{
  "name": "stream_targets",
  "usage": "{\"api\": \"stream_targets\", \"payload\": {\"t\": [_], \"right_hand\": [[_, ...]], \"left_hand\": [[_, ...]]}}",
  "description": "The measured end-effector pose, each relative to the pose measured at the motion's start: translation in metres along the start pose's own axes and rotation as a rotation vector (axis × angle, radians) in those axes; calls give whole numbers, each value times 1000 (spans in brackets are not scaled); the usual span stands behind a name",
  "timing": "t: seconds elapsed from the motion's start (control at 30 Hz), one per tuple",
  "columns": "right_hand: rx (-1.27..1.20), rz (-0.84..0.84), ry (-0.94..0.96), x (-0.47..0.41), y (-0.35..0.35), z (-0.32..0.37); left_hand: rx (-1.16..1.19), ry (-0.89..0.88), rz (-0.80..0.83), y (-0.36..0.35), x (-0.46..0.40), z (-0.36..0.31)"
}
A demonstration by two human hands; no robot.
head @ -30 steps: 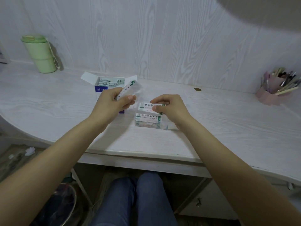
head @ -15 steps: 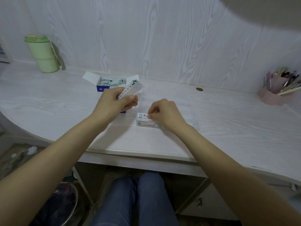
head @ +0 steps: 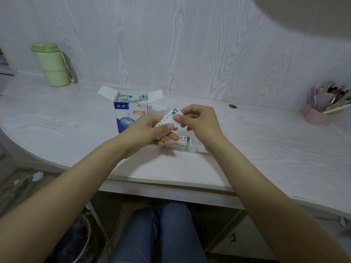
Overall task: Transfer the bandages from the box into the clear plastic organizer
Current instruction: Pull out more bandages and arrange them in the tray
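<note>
Head view, left hand: my left hand (head: 146, 130) holds a small stack of wrapped bandages (head: 167, 118) above the desk, thumb pressed on top and fingers curled underneath.
Head view, right hand: my right hand (head: 199, 122) meets the stack from the right; I see its thumb and forefinger pinching the upper end of the top strip, near the green mark.
Bandages in hand: white wrappers with a line of dark print, tilted so the upper end points up and to the right. I cannot tell how many strips are in the stack.
Bandage box: the blue and white bandage box (head: 131, 112) stands upright on the desk just behind my left hand, its top flaps spread open to both sides, more wrapped strips showing inside.
Clear plastic organizer: the clear plastic organizer (head: 187, 148) lies flat on the desk below my hands, just in front of my right wrist, with at least one bandage (head: 185, 139) with a green edge lying in it. My fingers hide its left end.
Desk: a pale wood-grain desk (head: 266, 149) with a curved front edge.
Far left: a green lidded cup (head: 52, 65) with a cord loop stands against the wall.
Far right: a pink pen holder (head: 319, 112) full of pens and pencils.
Behind my right hand: a small round brass disc (head: 232, 106) set in the desk top.
Below the desk: my knees in blue jeans (head: 161, 234).
</note>
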State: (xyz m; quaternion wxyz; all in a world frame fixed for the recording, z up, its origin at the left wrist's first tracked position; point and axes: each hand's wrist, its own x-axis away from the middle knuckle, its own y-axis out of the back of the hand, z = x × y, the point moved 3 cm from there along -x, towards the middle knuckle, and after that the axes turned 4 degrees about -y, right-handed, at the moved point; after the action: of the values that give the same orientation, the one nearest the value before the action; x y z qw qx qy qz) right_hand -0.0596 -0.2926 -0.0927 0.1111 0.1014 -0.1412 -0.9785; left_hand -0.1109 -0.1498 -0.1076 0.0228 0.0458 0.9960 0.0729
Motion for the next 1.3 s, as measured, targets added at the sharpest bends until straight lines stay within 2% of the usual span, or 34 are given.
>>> {"api": "stream_targets", "payload": {"t": [0.23, 0.4, 0.47, 0.63, 0.87, 1.0, 1.3], "right_hand": [[-54, -29, -100, 1, 11, -8], [-364, -11, -152, -2, 15, -18], [-384, 3, -168, -4, 15, -22], [-207, -15, -142, -5, 11, -25], [220, -124, -86, -4, 7, -30], [418, -96, -33, -3, 2, -30], [685, -17, 40, -3, -8, -27]], "left_hand": [[111, 25, -79, 2, 0, -1], [129, -66, -270, 17, -4, 0], [135, -76, -313, 21, -4, 2], [102, -79, -336, 24, -5, 6], [20, -110, -379, 26, -7, 7], [24, -113, -373, 27, -6, 6], [-2, -110, -321, 23, -7, 2]]}}
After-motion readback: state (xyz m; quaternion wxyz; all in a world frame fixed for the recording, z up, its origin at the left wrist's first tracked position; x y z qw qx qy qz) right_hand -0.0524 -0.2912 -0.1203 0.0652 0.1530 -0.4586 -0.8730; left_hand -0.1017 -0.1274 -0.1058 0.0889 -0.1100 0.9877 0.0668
